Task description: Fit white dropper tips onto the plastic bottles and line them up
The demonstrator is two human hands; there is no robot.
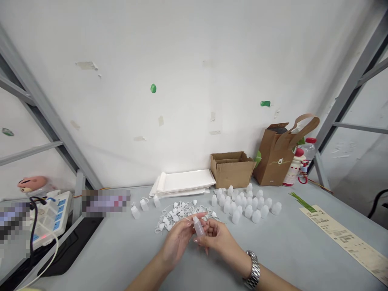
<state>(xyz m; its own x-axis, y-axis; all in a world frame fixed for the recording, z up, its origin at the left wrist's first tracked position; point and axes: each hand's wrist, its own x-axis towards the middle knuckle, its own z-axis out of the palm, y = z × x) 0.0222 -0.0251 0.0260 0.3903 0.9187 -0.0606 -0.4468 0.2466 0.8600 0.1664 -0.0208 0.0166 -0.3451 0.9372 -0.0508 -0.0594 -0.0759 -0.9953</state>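
The small clear bottle (198, 226) is up off the table, tilted, and pinched between your two hands just in front of you. Your right hand (217, 238) has its fingers curled around the lower part of the bottle and grips it; a metal watch (253, 271) sits on that wrist. Your left hand (178, 239) closes in from the other side, with thumb and fingertips on the bottle near its top, so both hands hold the same piece. Whether a cap is on it you cannot tell from here. Just beyond your hands, a loose pile of white caps (177, 212) lies on the grey table (127, 250). To the right of that pile a cluster of bottles (244, 203) stands upright, close together. To the left of the pile three more bottles (144, 205) stand apart from one another. Behind the caps, against the wall, lies a flat stack of white bags (183, 182), and just beside it an open cardboard box (232, 167). Further right stands a brown paper bag (277, 155) with handles, and a printed paper strip (345, 238) lies near the table's right edge. Off the left end sits a power strip (51, 214).
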